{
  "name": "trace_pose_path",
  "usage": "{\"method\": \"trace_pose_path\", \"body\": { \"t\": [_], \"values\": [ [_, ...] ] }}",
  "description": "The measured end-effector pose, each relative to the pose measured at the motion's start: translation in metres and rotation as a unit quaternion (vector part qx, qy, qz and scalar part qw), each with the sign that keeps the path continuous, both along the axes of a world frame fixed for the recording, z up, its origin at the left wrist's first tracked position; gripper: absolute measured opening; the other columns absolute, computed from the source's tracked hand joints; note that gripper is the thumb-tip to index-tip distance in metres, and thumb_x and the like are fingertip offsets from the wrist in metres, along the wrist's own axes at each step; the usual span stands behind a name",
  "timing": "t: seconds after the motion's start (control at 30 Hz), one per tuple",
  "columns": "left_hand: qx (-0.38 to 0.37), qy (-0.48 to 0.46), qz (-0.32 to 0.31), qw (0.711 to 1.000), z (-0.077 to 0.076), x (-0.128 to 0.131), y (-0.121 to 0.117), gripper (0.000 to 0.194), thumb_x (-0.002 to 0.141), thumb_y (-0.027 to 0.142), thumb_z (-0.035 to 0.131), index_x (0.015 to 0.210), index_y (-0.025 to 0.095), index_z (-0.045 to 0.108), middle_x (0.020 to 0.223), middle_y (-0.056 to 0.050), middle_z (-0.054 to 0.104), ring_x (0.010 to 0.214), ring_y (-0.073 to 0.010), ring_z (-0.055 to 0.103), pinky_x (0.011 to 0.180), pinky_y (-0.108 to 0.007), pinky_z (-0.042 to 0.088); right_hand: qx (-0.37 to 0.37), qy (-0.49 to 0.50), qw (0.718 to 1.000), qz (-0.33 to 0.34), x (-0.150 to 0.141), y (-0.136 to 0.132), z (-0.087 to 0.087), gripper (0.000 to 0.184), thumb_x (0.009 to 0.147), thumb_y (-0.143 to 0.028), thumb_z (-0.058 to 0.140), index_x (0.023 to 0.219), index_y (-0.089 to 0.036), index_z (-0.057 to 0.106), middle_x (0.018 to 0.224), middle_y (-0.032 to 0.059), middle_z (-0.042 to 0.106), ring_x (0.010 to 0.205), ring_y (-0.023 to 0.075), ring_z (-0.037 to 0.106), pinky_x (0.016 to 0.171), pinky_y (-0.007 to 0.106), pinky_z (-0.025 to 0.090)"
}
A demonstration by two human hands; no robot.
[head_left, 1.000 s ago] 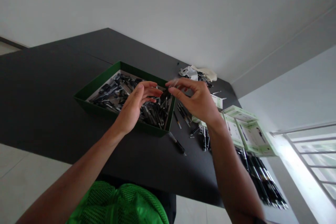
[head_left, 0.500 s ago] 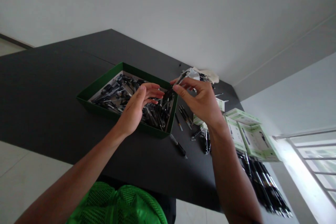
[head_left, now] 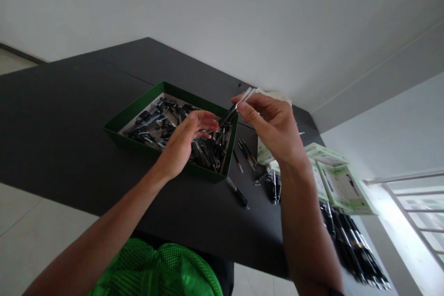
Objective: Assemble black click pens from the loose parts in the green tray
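Observation:
My right hand (head_left: 268, 120) pinches clear-barrelled pens (head_left: 234, 108) with dark lower parts between thumb and fingers. They slant down to the left above the right end of a green box (head_left: 120, 120), and their exact number is hard to make out. My left hand (head_left: 189, 141) hangs over the box with its fingers spread and extended, fingertips at the lower ends of the held pens. Whether they touch is unclear. Inside the box lies a loose heap of black and clear pens (head_left: 149, 122), partly covered by my left hand.
On the dark table (head_left: 62, 115), a single pen (head_left: 238, 193) and several thin refills (head_left: 247, 152) lie right of the box. Open green-and-white cartons (head_left: 342, 185) stand farther right, beside rows of black pens (head_left: 357, 245). White cloth or plastic (head_left: 277, 97) lies behind my right hand.
My right hand has moved slightly right and up, with the pens' clear ends now rising above the fingers. My left hand has barely shifted.

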State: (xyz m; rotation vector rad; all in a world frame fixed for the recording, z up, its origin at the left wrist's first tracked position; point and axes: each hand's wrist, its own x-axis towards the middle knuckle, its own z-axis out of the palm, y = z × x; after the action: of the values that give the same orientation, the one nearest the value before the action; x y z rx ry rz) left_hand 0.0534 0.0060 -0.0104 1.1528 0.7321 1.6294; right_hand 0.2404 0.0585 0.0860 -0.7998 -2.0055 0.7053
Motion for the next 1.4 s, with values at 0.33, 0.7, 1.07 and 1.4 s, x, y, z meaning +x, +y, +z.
{"method": "trace_pose_path", "body": {
  "t": [0.33, 0.7, 1.07, 1.4],
  "values": [
    [-0.023, 0.045, -0.015, 0.999, 0.006, 0.000, -0.005, 0.043, 0.105, 0.054, 0.056, 0.105, 0.017, 0.078, 0.098, -0.009, 0.080, 0.094, -0.0217, 0.073, 0.082, -0.032, 0.055, -0.042, 0.025, 0.998, 0.031, 0.001, -0.002, 0.000, 0.027, 0.097, -0.047, 0.072, 0.106, -0.024, 0.083, 0.095, 0.0012, 0.076, 0.084, 0.0140, 0.066, 0.072, 0.027, 0.054],
    [-0.015, 0.014, -0.026, 0.999, 0.008, 0.000, -0.004, 0.045, 0.100, 0.060, 0.060, 0.103, 0.018, 0.077, 0.094, -0.009, 0.078, 0.084, -0.0220, 0.072, 0.073, -0.032, 0.056, 0.018, 0.007, 1.000, -0.020, 0.003, -0.002, 0.006, 0.045, 0.100, -0.065, 0.059, 0.115, -0.026, 0.076, 0.109, 0.0049, 0.075, 0.093, 0.0201, 0.071, 0.082, 0.037, 0.062],
    [-0.010, 0.010, -0.028, 1.000, 0.005, -0.002, -0.003, 0.043, 0.104, 0.057, 0.054, 0.108, 0.018, 0.071, 0.097, -0.008, 0.075, 0.086, -0.0204, 0.071, 0.074, -0.030, 0.057, 0.035, 0.063, 0.997, -0.033, 0.013, -0.001, 0.010, 0.042, 0.104, -0.062, 0.052, 0.121, -0.027, 0.068, 0.110, 0.0064, 0.076, 0.091, 0.0204, 0.073, 0.085, 0.039, 0.060],
    [-0.018, 0.030, -0.028, 0.999, 0.005, -0.004, -0.004, 0.039, 0.106, 0.052, 0.051, 0.109, 0.020, 0.073, 0.094, -0.007, 0.075, 0.082, -0.0198, 0.069, 0.072, -0.029, 0.056, 0.042, -0.039, 0.972, -0.229, 0.172, -0.033, 0.000, 0.022, 0.102, -0.043, 0.061, 0.115, -0.030, 0.074, 0.086, 0.0040, 0.071, 0.081, 0.0228, 0.066, 0.081, 0.042, 0.051]
  ]
}}
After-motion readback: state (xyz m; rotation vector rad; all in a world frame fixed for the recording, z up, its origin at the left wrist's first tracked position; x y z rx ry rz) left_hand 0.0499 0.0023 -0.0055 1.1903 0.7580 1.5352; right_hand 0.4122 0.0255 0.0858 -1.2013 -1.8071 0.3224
